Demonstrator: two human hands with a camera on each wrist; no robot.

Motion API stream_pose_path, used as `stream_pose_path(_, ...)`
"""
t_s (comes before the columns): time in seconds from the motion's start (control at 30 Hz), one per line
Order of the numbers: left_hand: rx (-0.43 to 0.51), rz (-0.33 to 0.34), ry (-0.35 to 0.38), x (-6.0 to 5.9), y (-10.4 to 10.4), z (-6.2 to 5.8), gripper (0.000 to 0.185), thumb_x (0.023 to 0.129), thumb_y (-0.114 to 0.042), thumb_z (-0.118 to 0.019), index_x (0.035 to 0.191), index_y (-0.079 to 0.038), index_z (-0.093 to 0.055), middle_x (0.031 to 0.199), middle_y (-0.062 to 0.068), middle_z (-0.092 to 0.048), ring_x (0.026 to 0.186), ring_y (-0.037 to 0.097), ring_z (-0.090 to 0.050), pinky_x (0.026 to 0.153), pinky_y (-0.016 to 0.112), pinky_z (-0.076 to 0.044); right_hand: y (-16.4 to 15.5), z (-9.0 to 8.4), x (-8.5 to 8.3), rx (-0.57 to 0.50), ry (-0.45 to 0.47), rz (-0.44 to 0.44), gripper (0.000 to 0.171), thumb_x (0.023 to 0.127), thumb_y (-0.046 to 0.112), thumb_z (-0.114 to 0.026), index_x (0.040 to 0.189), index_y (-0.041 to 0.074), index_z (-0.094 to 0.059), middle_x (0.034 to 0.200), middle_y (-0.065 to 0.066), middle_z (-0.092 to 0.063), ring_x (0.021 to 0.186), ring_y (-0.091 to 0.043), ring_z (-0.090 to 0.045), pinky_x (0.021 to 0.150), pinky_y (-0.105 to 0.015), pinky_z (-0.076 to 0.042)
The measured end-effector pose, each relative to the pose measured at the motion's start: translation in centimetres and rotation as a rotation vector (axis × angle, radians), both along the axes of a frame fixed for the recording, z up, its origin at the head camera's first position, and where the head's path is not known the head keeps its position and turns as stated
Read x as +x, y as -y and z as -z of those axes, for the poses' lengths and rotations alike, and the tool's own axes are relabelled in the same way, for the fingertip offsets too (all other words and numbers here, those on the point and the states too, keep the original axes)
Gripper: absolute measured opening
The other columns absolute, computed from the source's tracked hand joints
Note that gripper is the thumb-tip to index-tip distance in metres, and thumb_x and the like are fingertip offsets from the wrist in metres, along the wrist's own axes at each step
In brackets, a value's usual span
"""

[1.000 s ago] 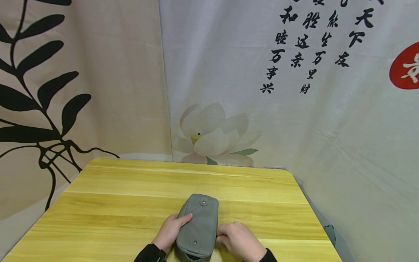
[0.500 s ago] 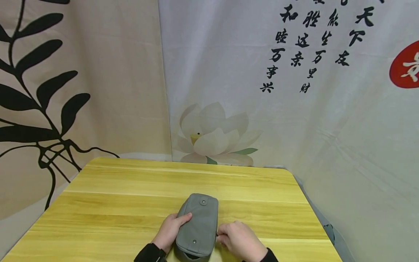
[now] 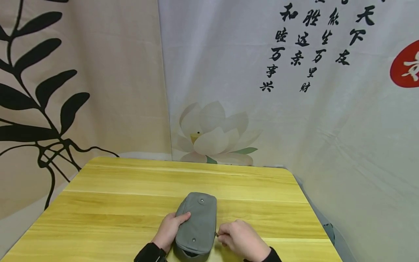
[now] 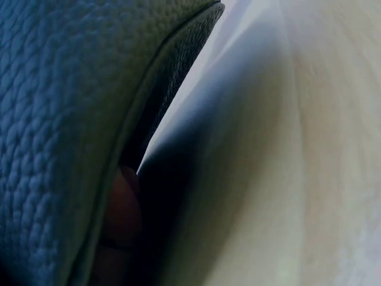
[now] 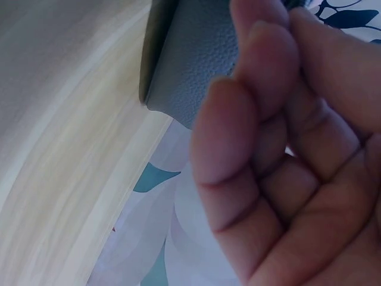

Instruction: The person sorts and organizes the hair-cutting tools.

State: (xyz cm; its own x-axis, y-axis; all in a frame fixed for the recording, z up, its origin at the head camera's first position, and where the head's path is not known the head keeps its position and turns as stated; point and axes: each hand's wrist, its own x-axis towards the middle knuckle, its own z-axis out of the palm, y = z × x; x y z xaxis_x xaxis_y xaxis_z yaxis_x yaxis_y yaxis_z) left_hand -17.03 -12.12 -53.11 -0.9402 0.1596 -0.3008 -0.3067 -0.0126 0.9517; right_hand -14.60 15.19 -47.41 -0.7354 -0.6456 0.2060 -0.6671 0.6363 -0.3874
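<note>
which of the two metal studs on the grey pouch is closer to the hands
The near stud, at the pouch end toward the person, lies between the left hand and right hand. The other stud sits at the far end, beyond both hands.

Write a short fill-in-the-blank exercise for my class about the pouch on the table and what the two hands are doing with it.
1. The pouch is ____ in colour.
2. The pouch lies on a yellow ____ table.
3. The left hand rests its ____ on top of the pouch.
4. The right hand pinches something small at the pouch's ____ side.

Missing words: grey; wooden; thumb; right
</note>
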Motion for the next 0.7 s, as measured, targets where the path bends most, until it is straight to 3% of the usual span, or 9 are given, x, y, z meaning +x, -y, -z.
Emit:
stream_pose_path(0.27,-0.005,-0.079,-0.003,-0.1,-0.1,0.0,0.055,0.108,-0.039,-0.061,0.136,0.008,-0.06,0.11,0.004,-0.079,0.106,0.014,-0.074,0.097,0.032,-0.058,0.3,-0.1,0.1,0.007,-0.027,-0.023,0.013,0.096,0.017,-0.08,0.084,0.022,-0.078,0.073,0.021,-0.069,0.064,0.016,-0.046,0.06,-0.005,-0.038)
stream_pose_path(0.43,-0.034,-0.182,-0.02,-0.3,-0.5,-0.1,0.062,0.108,-0.041,-0.06,0.139,0.013,-0.054,0.117,0.013,-0.076,0.11,0.019,-0.072,0.104,0.043,-0.056,1.1,0.1,0.5,-0.03,-0.064,-0.133,0.019,0.096,0.018,-0.08,0.079,0.022,-0.075,0.068,0.02,-0.065,0.065,0.022,-0.042,0.06,-0.001,-0.038)
stream_pose_path(0.5,-0.044,-0.187,-0.021,-0.3,-0.5,-0.2,0.064,0.109,-0.042,-0.059,0.141,0.013,-0.052,0.119,0.013,-0.076,0.112,0.019,-0.07,0.107,0.048,-0.053,1.3,0.3,0.6,-0.039,-0.054,-0.157,0.021,0.096,0.018,-0.079,0.077,0.022,-0.073,0.066,0.02,-0.063,0.064,0.023,-0.04,0.06,0.0,-0.038)
stream_pose_path(0.7,-0.047,-0.182,-0.022,-0.2,-0.4,-0.2,0.063,0.109,-0.043,-0.057,0.14,0.012,-0.054,0.115,0.009,-0.078,0.111,0.017,-0.071,0.108,0.047,-0.053,1.4,0.4,0.7,-0.034,0.002,-0.142,0.024,0.096,0.018,-0.079,0.074,0.022,-0.071,0.065,0.021,-0.06,0.062,0.021,-0.039,0.059,-0.001,-0.038)
